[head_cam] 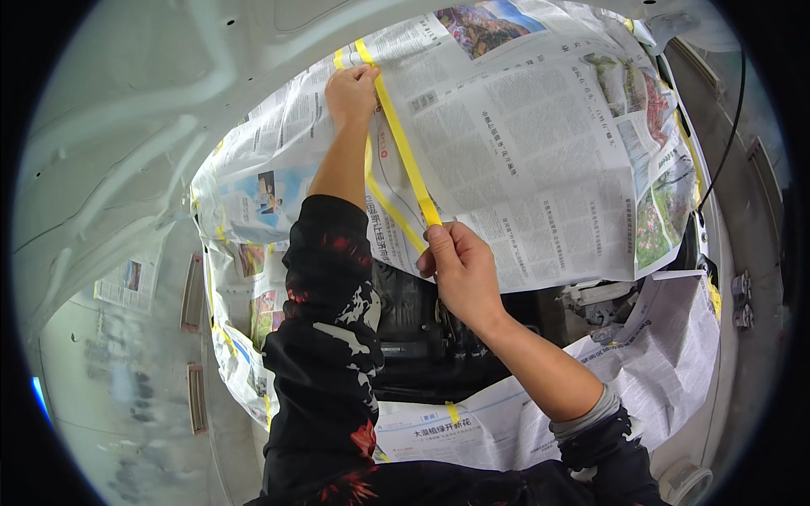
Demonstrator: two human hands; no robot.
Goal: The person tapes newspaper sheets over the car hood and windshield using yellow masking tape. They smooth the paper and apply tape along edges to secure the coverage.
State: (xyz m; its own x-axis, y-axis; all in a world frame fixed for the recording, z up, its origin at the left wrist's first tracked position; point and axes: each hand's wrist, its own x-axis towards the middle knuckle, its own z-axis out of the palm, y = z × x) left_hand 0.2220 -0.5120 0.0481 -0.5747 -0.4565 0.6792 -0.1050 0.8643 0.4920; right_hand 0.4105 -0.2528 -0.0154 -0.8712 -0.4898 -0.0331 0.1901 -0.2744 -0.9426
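A long strip of yellow masking tape (405,152) runs diagonally over newspaper sheets (519,158). My left hand (351,95) is at its upper part, with thumb and forefinger bunched on the tape's edge. My right hand (465,272) pinches the strip's lower end between thumb and fingers, at the front edge of the newspaper. A second, thinner-looking yellow tape line (389,205) lies to the left; its lower end reaches my right fingers, and my left hand and forearm cover part of it. Whether the long strip is stuck down along its length cannot be told.
The newspaper partly covers a car's engine bay (405,316), whose dark parts show below my right hand. A raised hood (126,126) arches over the upper left. More taped newspaper (468,430) lines the front edge. A thin black rod (728,139) stands at right, a bucket (685,484) at lower right.
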